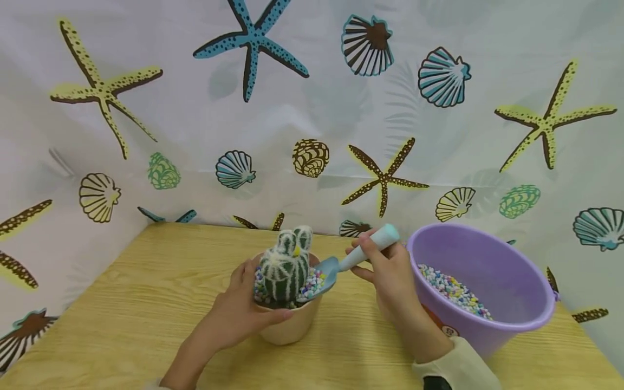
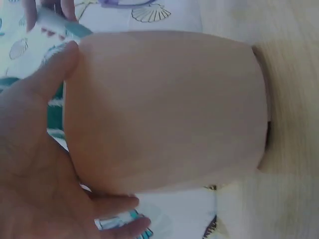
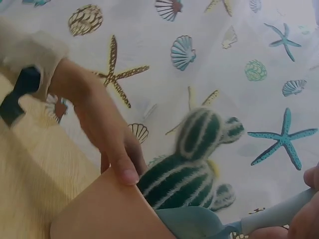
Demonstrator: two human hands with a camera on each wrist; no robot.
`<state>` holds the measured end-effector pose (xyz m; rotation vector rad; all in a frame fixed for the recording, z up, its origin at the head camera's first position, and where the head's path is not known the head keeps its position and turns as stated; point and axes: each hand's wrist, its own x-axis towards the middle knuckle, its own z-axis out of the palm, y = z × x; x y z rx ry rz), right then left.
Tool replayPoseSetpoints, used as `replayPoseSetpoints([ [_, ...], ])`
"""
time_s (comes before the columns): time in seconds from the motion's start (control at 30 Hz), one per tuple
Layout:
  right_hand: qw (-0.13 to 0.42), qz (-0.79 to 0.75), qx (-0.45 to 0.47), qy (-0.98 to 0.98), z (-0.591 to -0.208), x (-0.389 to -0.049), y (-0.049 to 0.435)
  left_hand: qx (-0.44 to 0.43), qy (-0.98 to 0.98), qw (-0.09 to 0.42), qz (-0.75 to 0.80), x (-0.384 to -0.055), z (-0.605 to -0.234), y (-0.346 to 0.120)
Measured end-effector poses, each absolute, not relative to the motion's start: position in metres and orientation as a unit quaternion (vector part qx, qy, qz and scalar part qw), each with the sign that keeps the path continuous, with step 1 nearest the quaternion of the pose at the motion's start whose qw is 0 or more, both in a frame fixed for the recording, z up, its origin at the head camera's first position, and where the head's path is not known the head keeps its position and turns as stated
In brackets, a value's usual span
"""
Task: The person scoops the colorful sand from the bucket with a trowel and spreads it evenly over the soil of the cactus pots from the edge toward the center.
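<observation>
My left hand [image 1: 236, 311] grips a beige flower pot [image 1: 292, 327], its thumb across the near side below the rim and its fingers round the left. In the pot stands a green cactus [image 1: 283, 279] with fuzzy white ribs and a small yellow spot. Colourful pebbles [image 1: 313, 284] lie around its base. With my right hand [image 1: 392, 271] I hold a light blue toy shovel [image 1: 361, 254] by the handle, which slants up to the right. The shovel's blade [image 3: 194, 221] dips over the pot's right rim beside the cactus. In the left wrist view the pot's plain wall [image 2: 169, 109] fills the middle.
A purple bucket [image 1: 487, 325] with similar pebbles [image 1: 455, 295] inside stands on the right, close beside my right forearm. Under everything is a wood-grain table [image 1: 185, 271]. Behind it hangs a white cloth [image 1: 312, 114] printed with starfish and shells.
</observation>
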<state>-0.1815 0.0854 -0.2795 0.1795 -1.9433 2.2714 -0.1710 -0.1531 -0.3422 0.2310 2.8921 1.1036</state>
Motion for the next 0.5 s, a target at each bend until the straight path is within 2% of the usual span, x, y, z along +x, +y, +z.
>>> replayPoseSetpoints([
  [0.3, 0.130, 0.692, 0.122, -0.699, -0.280, -0.180, 0.072, -0.018, 0.969, -0.079, 0.232, -0.156, -0.342, -0.116],
  [0.5, 0.145, 0.660, 0.130, -0.725, -0.278, -0.182, 0.065, -0.029, 0.966, -0.078, 0.246, -0.155, -0.342, -0.117],
])
